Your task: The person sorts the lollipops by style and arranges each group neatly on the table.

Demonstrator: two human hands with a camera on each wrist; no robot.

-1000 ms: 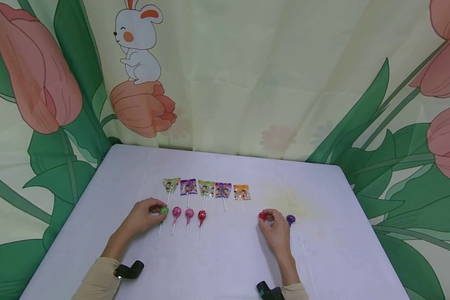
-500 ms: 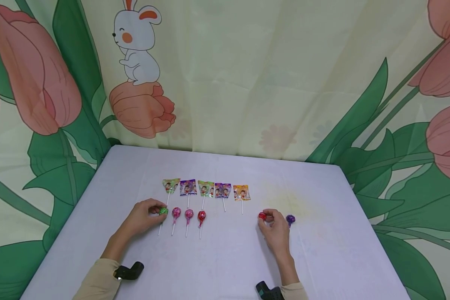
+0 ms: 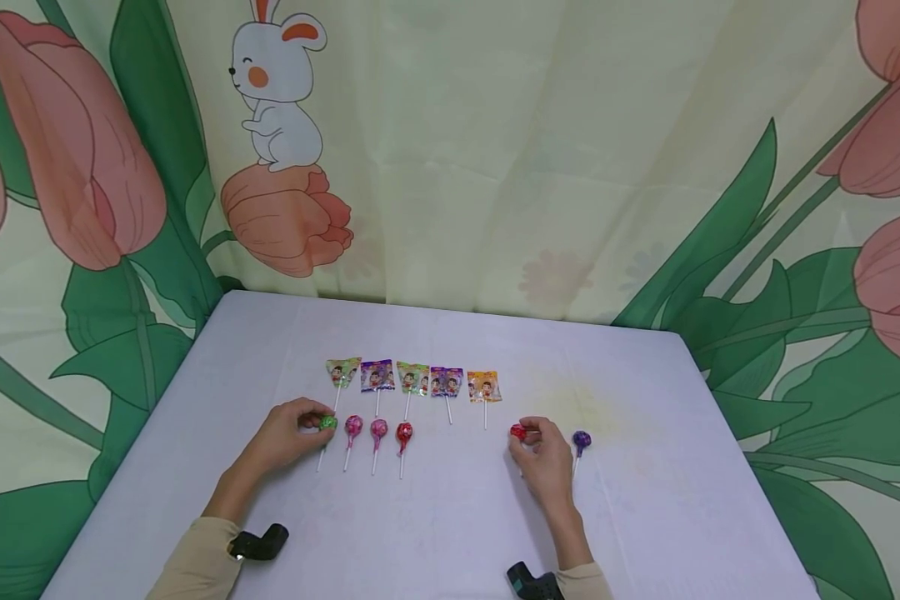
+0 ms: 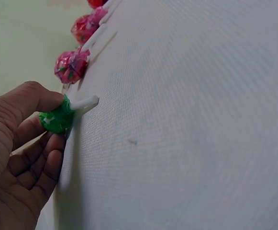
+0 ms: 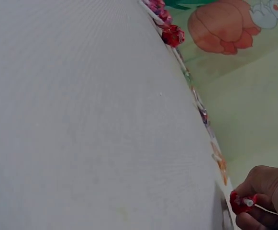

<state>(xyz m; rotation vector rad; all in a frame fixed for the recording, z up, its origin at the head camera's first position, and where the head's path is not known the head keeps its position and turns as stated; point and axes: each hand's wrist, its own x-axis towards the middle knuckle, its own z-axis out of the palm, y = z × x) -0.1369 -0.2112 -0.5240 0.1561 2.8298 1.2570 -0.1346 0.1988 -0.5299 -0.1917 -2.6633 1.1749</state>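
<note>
My left hand pinches the green-wrapped head of a lollipop between thumb and fingers, its white stick pointing toward me at the left end of the front row. Beside it lie two pink lollipops and a red lollipop. Off to the right, my right hand holds another red lollipop by its wrapped head, thumb on one side. Just right of that hand a purple lollipop lies on the table, its stick partly hidden by the hand.
Behind the front row, several flat-wrapped lollipops stretch in a line, from a green one to an orange one. All lie on the white-covered table. A printed curtain hangs behind its far edge.
My right hand has shifted slightly left with the red lollipop, away from the purple one, whose stick now shows more. My left hand stays in place on the green lollipop.
</note>
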